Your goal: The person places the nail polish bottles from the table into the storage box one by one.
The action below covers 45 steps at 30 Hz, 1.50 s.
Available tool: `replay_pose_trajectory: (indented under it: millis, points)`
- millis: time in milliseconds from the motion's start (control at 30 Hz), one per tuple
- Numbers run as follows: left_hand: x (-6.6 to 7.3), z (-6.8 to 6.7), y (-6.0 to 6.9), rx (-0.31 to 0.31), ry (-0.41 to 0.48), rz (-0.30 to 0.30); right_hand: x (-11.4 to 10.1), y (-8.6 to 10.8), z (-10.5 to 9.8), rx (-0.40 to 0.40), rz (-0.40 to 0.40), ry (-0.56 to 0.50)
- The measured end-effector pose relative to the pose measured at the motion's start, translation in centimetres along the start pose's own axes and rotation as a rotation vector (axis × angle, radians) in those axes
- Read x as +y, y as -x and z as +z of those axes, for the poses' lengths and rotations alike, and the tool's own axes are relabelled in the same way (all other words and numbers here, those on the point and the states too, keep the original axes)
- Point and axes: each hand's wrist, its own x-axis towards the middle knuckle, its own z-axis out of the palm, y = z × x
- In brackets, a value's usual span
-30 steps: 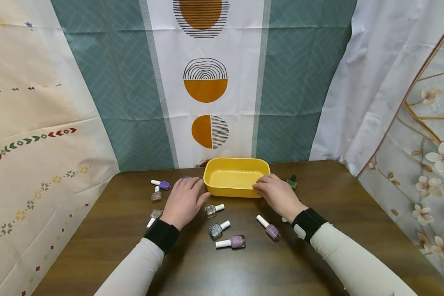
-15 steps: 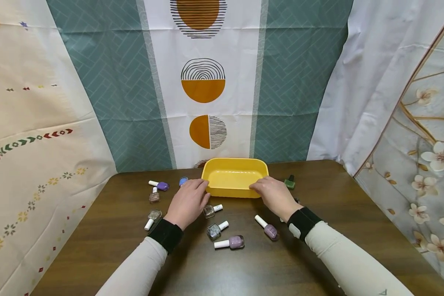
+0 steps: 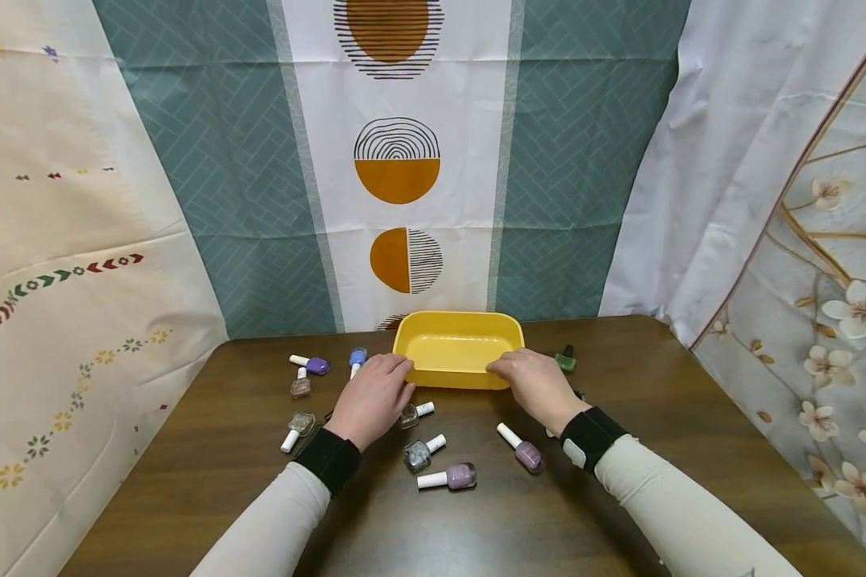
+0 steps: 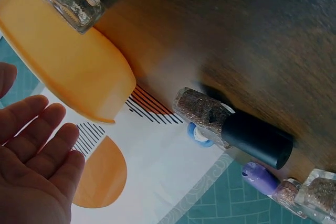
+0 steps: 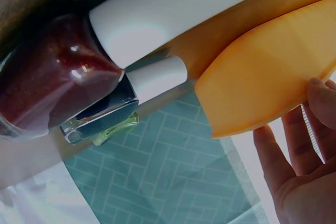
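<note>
A yellow rectangular tray [image 3: 447,379] stands at the back of the table. My right hand [image 3: 537,389] pinches its front right rim; in the right wrist view the thumb lies on the outside of the tray wall [image 5: 257,82]. My left hand [image 3: 371,401] is at the tray's front left corner. In the left wrist view its fingers [image 4: 39,145] are loosely extended beside the tray, holding nothing; whether they touch it I cannot tell. A glitter nail polish bottle [image 3: 409,416] lies just right of the left hand, partly covered by it.
Nail polish bottles lie scattered: silver glitter [image 3: 417,456], two mauve [image 3: 462,476] [image 3: 528,457], purple [image 3: 318,366], blue [image 3: 358,357], green [image 3: 565,363]. A dark red one [image 5: 58,77] is near the right wrist, a black-capped glitter one [image 4: 257,139] near the left. Curtains hang behind.
My left hand has shifted slightly right and toward me, uncovering the blue nail polish bottle. The right hand stays on the tray's rim. The tray has not visibly moved on the table.
</note>
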Motion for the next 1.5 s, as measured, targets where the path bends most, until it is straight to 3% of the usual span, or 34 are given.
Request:
replay_pose_trajectory:
  millis: [400,967,1167,1500]
  points:
    - [-0.2,-0.4,0.2,-0.01,-0.001,0.01,-0.2,-0.3,-0.1,0.009,-0.017,-0.012]
    - [-1.1,-0.8,2.7,0.011,-0.019,0.01,-1.7,-1.1,0.3,-0.012,-0.071,-0.034]
    - [-1.2,-1.0,3.0,0.04,-0.022,0.02,-2.1,-1.3,0.4,-0.011,-0.069,-0.041]
    - [-1.0,-0.8,3.3,0.034,-0.042,0.004,-2.2,-1.4,0.7,-0.013,-0.062,-0.06]
